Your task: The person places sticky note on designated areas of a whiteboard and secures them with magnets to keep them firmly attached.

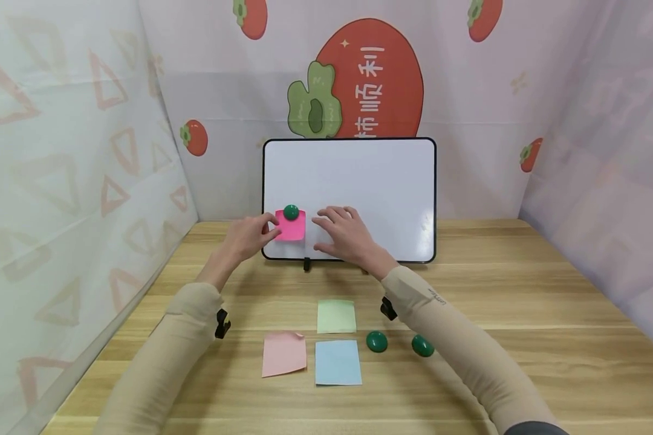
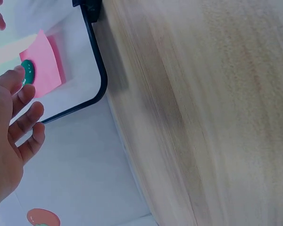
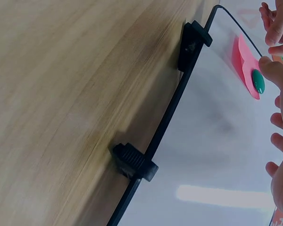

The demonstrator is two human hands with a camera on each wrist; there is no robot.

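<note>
Whiteboard stands upright near the back edge of the wooden surface, held in two black clip feet. Pink sticky note sits on the board's lower left area, pinned by a green round magnet at its top edge.

Left hand: at the left edge of the pink note, thumb and fingertips touching or just beside that edge; from the head view I cannot tell whether it pinches the paper. Left wrist view shows the fingers loosely extended, relaxed, with the fingertips close to the magnet and note; nothing enclosed in the hand.

Right hand: flat against the whiteboard face just right of the pink note, fingers spread and straight, holding nothing. Right wrist view shows its fingertips near the magnet and note, with the left hand's fingers visible at the top corner.

On the surface in front of the board: a light green note, a pale pink note with one corner curled, and a light blue note, lying close together. Two more green magnets lie just right of them, partly beside the right sleeve.
</note>
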